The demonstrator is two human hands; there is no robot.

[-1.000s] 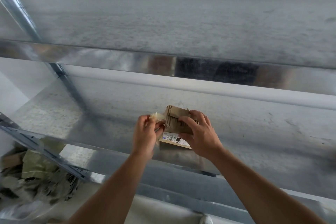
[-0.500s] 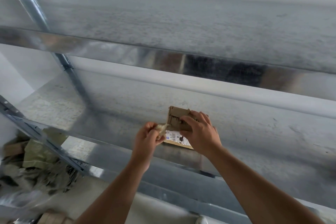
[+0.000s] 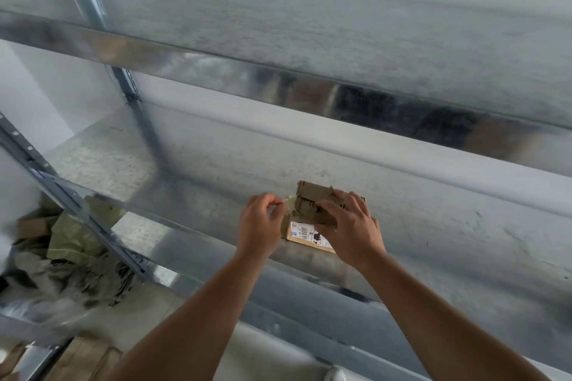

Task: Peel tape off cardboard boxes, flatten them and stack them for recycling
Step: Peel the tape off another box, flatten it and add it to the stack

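A: Lifted a touch since half a second ago, the left hand (image 3: 261,223) now sits beside the upper half of the cardboard box (image 3: 312,206). What's furthest left?
B: Crumpled scrap pile (image 3: 62,244), lower left of the frame, lower than the metal shelf (image 3: 448,226).
A: And the left grip?
B: Thumb and forefinger pinched on a pale tape strip (image 3: 289,202) that runs to the box's left edge.
A: The box?
B: Centre of the frame, lying on the shelf, white label (image 3: 301,230) toward the near edge. From above, the right hand (image 3: 349,229) grips it, fingers curled over the brown flaps.
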